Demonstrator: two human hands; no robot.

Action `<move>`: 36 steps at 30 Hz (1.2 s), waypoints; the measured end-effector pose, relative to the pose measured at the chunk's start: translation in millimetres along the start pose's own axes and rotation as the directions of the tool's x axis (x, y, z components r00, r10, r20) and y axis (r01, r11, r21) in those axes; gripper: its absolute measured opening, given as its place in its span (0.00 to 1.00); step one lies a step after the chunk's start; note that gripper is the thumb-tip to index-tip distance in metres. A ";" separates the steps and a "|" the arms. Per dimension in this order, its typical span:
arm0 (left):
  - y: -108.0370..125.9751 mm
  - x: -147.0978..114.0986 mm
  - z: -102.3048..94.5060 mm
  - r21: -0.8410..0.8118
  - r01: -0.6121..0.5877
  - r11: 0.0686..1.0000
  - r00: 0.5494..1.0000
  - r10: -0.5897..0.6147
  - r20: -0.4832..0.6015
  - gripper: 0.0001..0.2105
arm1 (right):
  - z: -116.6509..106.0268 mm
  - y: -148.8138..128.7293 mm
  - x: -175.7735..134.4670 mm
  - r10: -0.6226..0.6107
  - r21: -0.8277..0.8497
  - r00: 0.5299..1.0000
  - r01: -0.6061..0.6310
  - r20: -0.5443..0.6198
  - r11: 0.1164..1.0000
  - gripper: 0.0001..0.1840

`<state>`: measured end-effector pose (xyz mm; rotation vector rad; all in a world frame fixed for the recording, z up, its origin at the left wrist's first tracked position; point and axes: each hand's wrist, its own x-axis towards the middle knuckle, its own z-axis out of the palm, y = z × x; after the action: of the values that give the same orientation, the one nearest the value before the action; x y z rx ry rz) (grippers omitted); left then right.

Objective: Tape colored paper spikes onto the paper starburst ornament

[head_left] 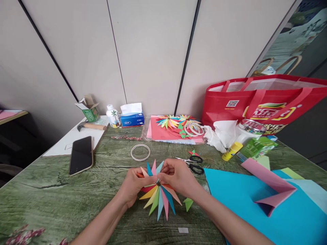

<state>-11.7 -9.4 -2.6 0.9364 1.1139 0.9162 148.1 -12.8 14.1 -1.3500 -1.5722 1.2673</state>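
Observation:
Both hands hold a round folded-paper star [159, 200] with many coloured points, above the green wood-grain table. My left hand [133, 185] grips its left side, thumb pressed near the centre. My right hand [176, 177] pinches the upper right near the middle, fingers curled together. Parts of the star's upper half are hidden behind the fingers. Just beyond my right hand lie black-handled scissors [196, 169] with a scrap of coloured paper behind them. A small green paper piece [188, 204] lies below my right wrist. A roll of white tape [140, 152] rests beyond my left hand.
At right are blue paper sheets [230, 197], a folded pink strip [270, 177], a yellow glue stick [232, 151] and a red bag [230, 102]. Finished paper stars [170, 121] lie at the back. Left are a phone [81, 154], a hammer [94, 126] and a tissue pack [132, 119].

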 end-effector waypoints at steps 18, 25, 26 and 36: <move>5.4 -0.7 -8.8 0.148 0.032 0.988 0.984 -0.057 0.167 0.12 | -0.5 -2.7 -0.4 0.007 -0.054 0.999 -0.005 0.039 0.999 0.09; 6.5 0.6 -9.0 0.109 0.036 0.993 0.993 -0.048 0.110 0.12 | -4.9 -5.6 -0.4 -0.058 -0.043 0.996 0.061 0.066 0.997 0.03; 7.3 0.8 -9.1 0.104 0.037 0.994 0.993 -0.049 0.109 0.12 | -5.6 -6.6 -1.0 -0.084 -0.083 0.994 0.090 0.064 0.993 0.04; 7.7 2.5 -8.4 0.062 0.065 0.996 0.992 -0.071 0.106 0.13 | 1.3 -7.3 -3.0 -0.264 -0.420 0.964 0.232 -0.020 0.877 0.07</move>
<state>-20.3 -3.3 2.4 0.9787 1.0786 0.7718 145.4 -15.9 20.9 -1.3695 -1.9624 0.7385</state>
